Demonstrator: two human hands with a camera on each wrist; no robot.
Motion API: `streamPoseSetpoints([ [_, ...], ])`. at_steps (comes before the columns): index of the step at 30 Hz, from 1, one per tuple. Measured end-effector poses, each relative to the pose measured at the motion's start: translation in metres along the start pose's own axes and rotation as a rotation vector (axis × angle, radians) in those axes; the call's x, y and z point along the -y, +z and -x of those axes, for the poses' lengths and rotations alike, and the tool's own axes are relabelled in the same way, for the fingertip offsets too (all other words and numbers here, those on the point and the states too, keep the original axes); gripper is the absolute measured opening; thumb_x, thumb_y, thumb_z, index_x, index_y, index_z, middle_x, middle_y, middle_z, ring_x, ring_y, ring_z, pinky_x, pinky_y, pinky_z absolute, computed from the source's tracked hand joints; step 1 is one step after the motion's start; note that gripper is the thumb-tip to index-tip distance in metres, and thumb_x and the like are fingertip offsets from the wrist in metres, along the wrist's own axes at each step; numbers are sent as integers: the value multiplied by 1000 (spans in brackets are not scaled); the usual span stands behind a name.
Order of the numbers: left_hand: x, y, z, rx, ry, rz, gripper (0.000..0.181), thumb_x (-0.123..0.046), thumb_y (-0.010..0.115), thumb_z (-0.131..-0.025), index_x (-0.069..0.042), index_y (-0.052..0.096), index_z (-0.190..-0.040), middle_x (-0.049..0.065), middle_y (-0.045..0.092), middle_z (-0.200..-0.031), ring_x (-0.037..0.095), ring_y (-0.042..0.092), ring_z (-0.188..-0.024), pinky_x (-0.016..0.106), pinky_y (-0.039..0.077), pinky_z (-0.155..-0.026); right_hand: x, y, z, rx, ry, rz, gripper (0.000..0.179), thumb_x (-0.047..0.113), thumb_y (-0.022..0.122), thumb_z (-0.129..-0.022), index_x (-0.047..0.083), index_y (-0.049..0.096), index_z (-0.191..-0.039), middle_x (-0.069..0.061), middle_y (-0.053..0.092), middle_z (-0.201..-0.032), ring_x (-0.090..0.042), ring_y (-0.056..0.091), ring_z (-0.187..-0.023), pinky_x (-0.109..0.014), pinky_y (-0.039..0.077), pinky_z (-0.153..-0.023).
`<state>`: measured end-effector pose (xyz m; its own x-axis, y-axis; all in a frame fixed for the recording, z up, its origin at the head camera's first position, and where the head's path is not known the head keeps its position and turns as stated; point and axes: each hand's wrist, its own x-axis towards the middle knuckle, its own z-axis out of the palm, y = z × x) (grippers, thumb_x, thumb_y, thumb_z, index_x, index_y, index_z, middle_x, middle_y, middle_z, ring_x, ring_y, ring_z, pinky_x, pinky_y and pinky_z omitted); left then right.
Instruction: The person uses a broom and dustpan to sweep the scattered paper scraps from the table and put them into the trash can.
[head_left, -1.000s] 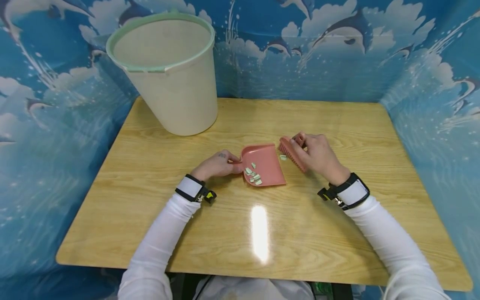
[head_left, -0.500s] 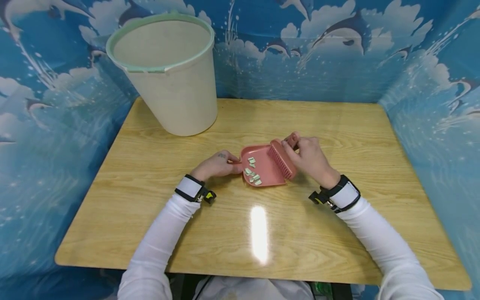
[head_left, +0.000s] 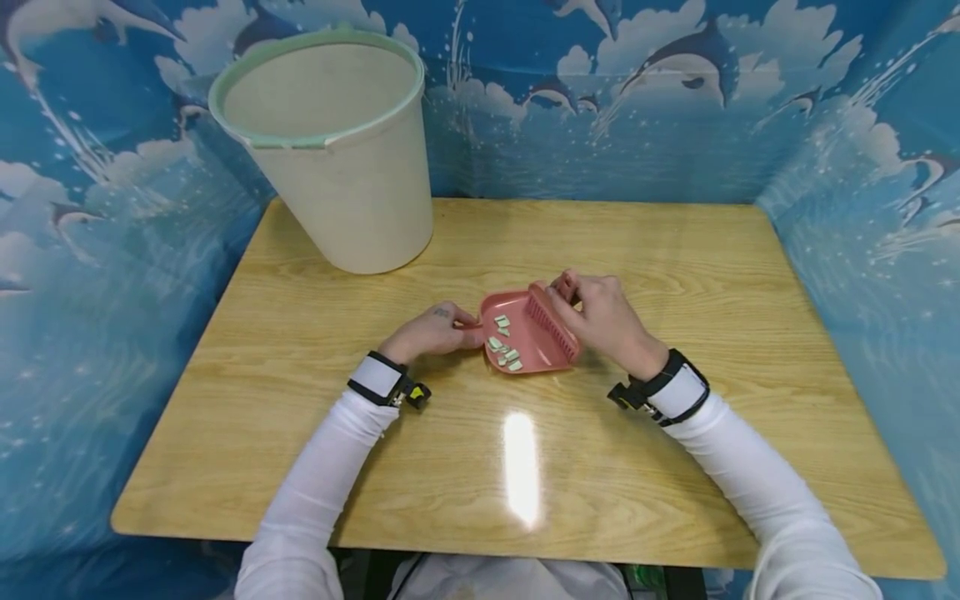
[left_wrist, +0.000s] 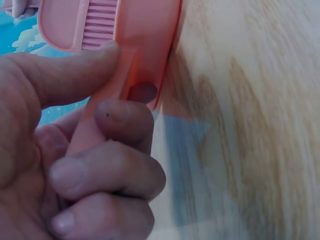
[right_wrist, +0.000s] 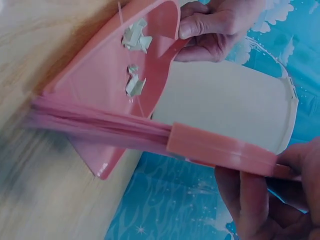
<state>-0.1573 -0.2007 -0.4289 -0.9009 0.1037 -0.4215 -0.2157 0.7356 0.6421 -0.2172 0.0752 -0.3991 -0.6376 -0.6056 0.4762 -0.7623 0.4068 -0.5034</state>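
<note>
A pink dustpan (head_left: 525, 342) lies on the table with its open edge to the right. My left hand (head_left: 433, 332) grips its handle; in the left wrist view the fingers curl round the handle (left_wrist: 97, 117). Several pale green scraps (right_wrist: 136, 36) lie in the pan near the handle end. My right hand (head_left: 606, 321) holds a pink brush (head_left: 557, 312) by its handle. The bristles (right_wrist: 100, 122) reach over the pan's open edge, as the right wrist view shows, apart from the scraps.
A tall white bucket (head_left: 360, 200) with a green rim stands at the table's back left. The wooden table (head_left: 675, 467) ends at a blue dolphin-print curtain (head_left: 510, 142) behind and on both sides.
My right hand has moved left, bringing the brush from the table onto the pan's open edge. The scraps that lay outside the pan are now inside it. My left hand has stayed put.
</note>
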Motion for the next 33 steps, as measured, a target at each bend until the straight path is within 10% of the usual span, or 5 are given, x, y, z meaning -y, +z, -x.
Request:
streamPoseSetpoints([
  [15,9,1,-1,21,128,-4,51,-38,65,-100,-4,63,-137,13,63,-123,22,56,-91,34,45,-80,-13,-19,23,-149,175,-262,14,6,64,-99,-1,76,-100,-17,74,-94,2,66,-71,-14,52,-61],
  [19,11,0,0,11,146,-12,52,-40,64,-100,-4,63,-137,14,64,-133,26,60,-110,40,49,-93,-13,-27,31,-198,268,-390,18,8,62,-101,-5,75,-99,-7,75,-92,0,65,-65,-21,54,-53],
  [33,26,-38,16,-115,126,-1,53,-38,65,-99,-4,61,-140,17,63,-132,30,58,-109,47,49,-94,-23,-36,42,-267,358,-570,28,12,56,-105,-14,68,-104,9,74,-79,-6,68,-63,-26,55,-50],
])
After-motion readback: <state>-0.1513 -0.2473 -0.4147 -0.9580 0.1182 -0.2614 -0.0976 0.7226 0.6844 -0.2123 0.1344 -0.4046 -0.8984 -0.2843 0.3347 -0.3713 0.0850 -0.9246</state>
